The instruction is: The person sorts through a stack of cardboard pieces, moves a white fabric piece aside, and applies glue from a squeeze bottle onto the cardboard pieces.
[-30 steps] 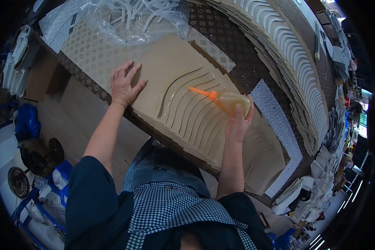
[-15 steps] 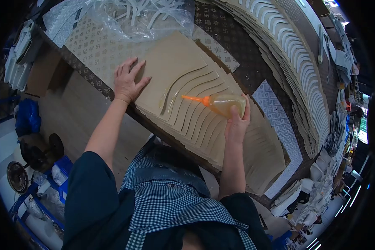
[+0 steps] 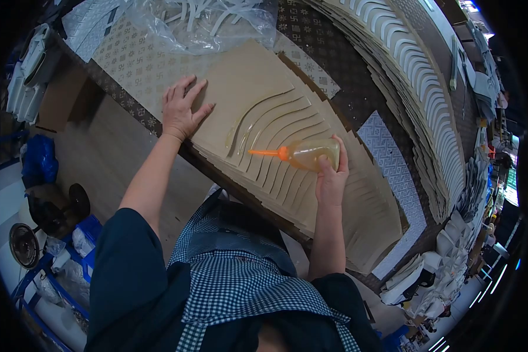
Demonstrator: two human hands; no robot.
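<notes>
Hands are well apart on a stack of tan card sheets. Left hand (image 3: 183,111) lies flat, fingers spread, pressing the left part of the top sheet (image 3: 240,88) and clamped on nothing. To its right, that sheet carries curved cut slots, and a glossy wet line (image 3: 236,130) runs along the first slot. Further right, the right hand (image 3: 330,176) is closed around a squeeze bottle (image 3: 311,154) of yellowish liquid, held almost level, its orange nozzle (image 3: 264,152) pointing left over the fanned sheets (image 3: 287,176) near the front edge of the surface (image 3: 123,64).

Compared with a second ago, the bottle has dropped lower and nearer the body, and the nozzle has swung from slanting up-left to nearly level, its tip now below the wet line instead of beside its upper part. The left hand has barely shifted. This reads as the bead being drawn down along the slot, with the sheet kept pinned.

Clear plastic bagging (image 3: 199,23) lies beyond the sheets, and at the far right long stacks of curved pieces (image 3: 410,64) fill the surface.
</notes>
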